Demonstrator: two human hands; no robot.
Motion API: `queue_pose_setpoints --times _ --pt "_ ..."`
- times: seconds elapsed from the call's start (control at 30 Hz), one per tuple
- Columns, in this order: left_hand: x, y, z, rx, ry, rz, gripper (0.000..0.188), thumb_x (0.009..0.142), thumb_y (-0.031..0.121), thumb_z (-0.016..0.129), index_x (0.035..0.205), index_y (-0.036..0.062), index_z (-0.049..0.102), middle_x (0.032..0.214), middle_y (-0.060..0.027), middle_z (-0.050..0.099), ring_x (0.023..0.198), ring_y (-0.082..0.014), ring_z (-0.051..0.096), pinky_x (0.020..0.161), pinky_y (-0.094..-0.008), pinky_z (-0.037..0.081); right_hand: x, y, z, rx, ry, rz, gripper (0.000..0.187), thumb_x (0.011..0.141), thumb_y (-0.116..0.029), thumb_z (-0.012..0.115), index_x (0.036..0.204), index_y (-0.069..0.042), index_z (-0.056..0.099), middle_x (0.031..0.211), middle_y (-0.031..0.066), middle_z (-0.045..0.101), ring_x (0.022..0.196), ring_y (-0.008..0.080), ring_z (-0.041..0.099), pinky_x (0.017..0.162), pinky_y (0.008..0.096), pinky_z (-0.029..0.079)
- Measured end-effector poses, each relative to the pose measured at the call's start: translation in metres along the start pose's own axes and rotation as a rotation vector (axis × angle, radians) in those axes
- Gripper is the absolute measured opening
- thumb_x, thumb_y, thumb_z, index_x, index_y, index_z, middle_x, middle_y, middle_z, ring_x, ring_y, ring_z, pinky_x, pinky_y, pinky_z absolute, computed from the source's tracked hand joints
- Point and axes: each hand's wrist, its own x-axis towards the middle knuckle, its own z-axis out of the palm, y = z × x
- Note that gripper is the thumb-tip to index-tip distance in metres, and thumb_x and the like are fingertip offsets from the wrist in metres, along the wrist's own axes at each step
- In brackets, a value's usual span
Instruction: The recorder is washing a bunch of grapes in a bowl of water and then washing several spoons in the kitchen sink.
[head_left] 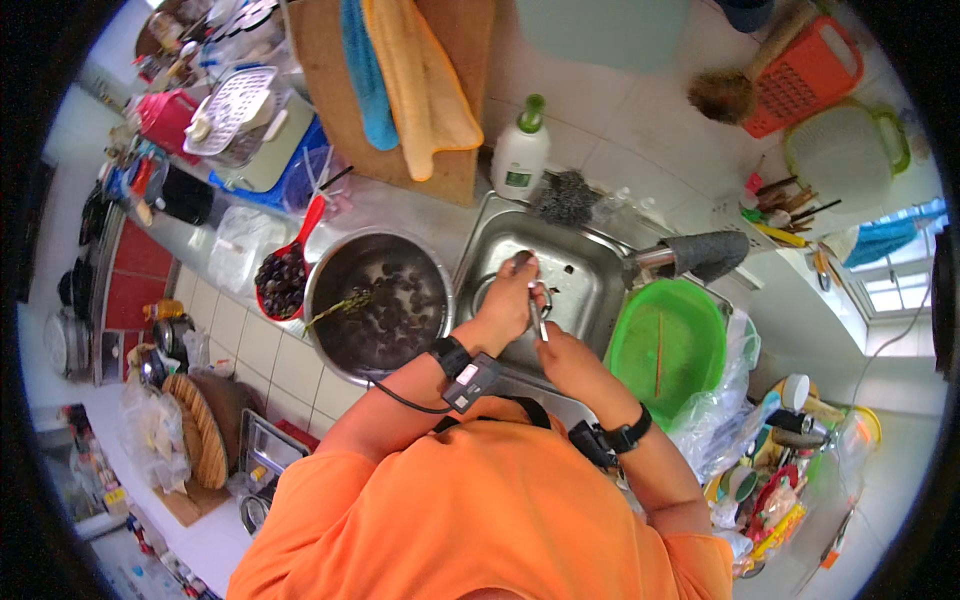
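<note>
Over the steel sink (588, 255), my left hand (508, 303) is closed, with a small dark roundish thing (521, 261) at its fingertips; its kind is unclear. My right hand (572, 362) grips a slim metal tool (538, 320), whose tip reaches to the left hand's fingers. The tool's handle is hidden in the palm. Left of the hands stands a big steel bowl (330, 330) holding dark grapes (395, 300) in water, with a greenish bare grape stem (345, 305) across its left side. Beside it, a red plastic scoop (310, 220) is heaped with dark grapes (280, 280).
A green basin (690, 310) with a thin stick in it stands right of the sink, below a cloth-wrapped tap (690, 252). Behind the sink are a white pump bottle (521, 155) and a dark scouring pad (568, 198). Towels (420, 90) hang over a board at the back.
</note>
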Motion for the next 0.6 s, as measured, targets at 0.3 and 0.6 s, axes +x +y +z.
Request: queue_pose_setpoints --times 0.3,0.6 --pt "0.039 0.03 -0.031 0.13 0.04 -0.041 0.017 0.098 0.023 0.043 0.106 0.0131 0.054 0.088 -0.0041 0.056 0.053 -0.0069 0.037 0.046 -0.0211 0.031 0.061 0.005 -0.039 -0.073 -0.211 -0.009 0.041 0.089 -0.03 0.052 0.116 0.0 0.053 0.098 0.0249 0.062 0.096 0.0402 0.059 0.083 0.0457 0.047" --pt "0.038 0.024 -0.057 0.16 0.029 -0.151 0.019 0.089 0.004 0.039 0.106 0.0053 0.048 0.099 -0.0112 0.063 0.061 -0.0141 0.048 0.047 -0.0253 0.04 0.212 0.101 -0.009 -0.759 0.486 -0.019 0.091 0.069 -0.013 0.073 0.145 -0.023 0.026 0.147 0.0256 0.019 0.133 0.0424 0.028 0.103 0.0515 0.033"
